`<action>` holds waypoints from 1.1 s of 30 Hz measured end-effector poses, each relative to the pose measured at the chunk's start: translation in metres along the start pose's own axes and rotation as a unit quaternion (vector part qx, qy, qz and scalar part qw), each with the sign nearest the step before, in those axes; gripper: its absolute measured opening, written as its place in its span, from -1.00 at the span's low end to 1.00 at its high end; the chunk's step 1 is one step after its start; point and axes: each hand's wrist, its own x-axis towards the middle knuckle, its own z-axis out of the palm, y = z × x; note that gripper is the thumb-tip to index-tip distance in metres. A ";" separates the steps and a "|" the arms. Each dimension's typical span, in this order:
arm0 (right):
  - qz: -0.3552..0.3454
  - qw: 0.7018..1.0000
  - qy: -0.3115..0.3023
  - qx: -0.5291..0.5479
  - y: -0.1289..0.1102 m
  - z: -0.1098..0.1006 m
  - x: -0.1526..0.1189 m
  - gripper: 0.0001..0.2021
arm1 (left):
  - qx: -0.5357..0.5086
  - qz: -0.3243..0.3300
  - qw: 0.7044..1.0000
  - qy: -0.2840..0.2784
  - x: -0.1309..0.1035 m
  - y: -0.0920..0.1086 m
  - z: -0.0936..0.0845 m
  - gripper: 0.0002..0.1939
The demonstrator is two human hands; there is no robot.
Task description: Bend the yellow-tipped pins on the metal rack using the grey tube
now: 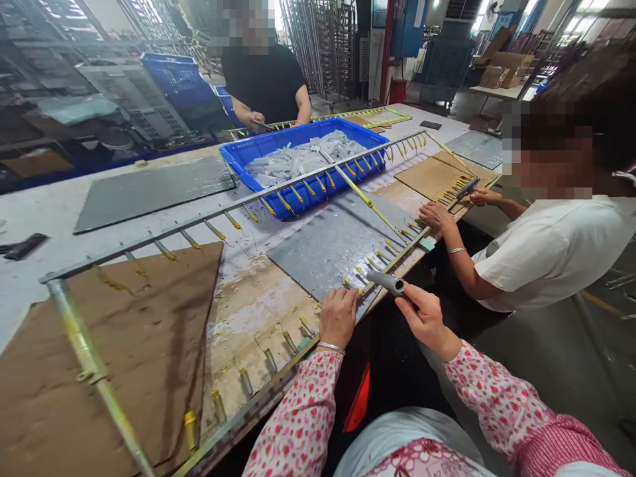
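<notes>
Metal frame [74,324] lies across the worktable [30,205], its near rail along the edge beside the wearer, small yellow-and-grey pegs with thin wire hooks spaced down both long sides. Right hand [426,319]: thumb and fingers closed in a pinch near the open end of a grey tube [385,281], tube slanting over the near rail, far end among the hooks. Left hand [338,318]: low on the rail, fingers together and bent down; whether they grip the rail or a peg, cannot tell. Main risk, my reading: the tube is held at one end only, so its far end could swing and bend a wire or knock a peg askew. Left fingertips sit close to that end; a slip of the tube would likely catch them. Near rail runs right by the table edge, so a hard downward push there might tip or shift the frame. Co-worker in white [556,255] has both hands at the same rail further along; a jolt from either person could carry through to the other's pegs. Far rail passes over the blue basket [303,199] of clear plastic pieces [308,156]; if the frame slid, hooks there might snag on the basket's rim.
</notes>
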 end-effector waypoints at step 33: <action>0.024 0.997 -0.063 -0.028 -0.001 0.002 0.005 -0.65 | -0.004 -0.006 1.000 -0.002 0.000 0.002 -0.002 -0.73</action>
